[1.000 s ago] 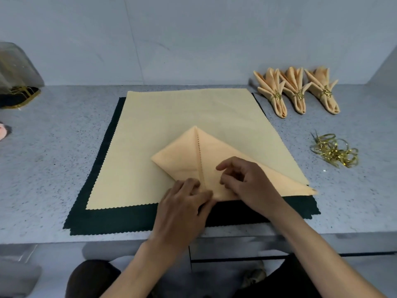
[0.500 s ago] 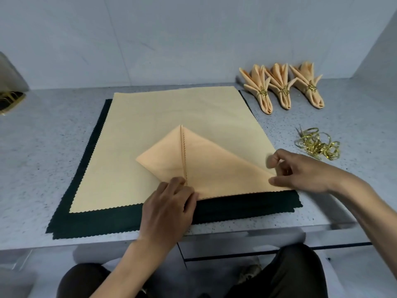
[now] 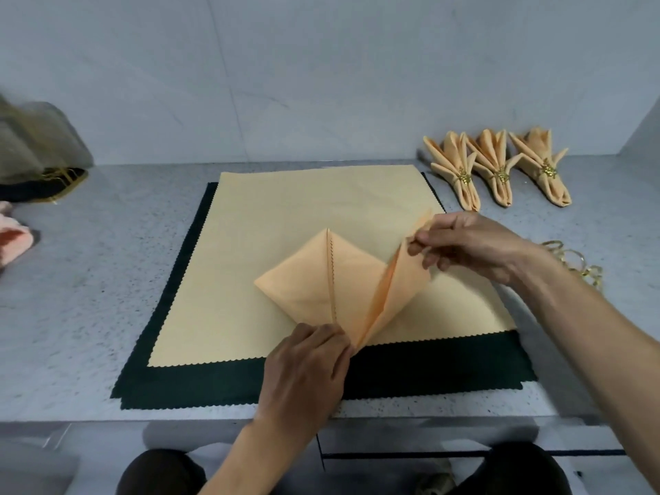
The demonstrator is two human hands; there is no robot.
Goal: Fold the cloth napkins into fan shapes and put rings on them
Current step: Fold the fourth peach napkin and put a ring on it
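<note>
**right flap lifted off a half-folded napkin**

well to the left of both hands, at the counter edge, sit a blurred grey bag on something dark with gold trim, and a pink cloth below it. the left hand rests at the napkin's near tip, its fingers curled together and pressing that point down where the folds meet. the peach napkin lies just beyond those fingers, on a flat cream cloth stacked over dark green cloths. its left flap lies flat along a zigzag centre seam; its right flap stands lifted. the right hand pinches that flap's upper corner, fingers clamped on the fabric above the cream cloth. beyond the right hand three finished fan napkins lie in a row, each in a gold ring. just right of its wrist lies a heap of loose gold rings.
</note>
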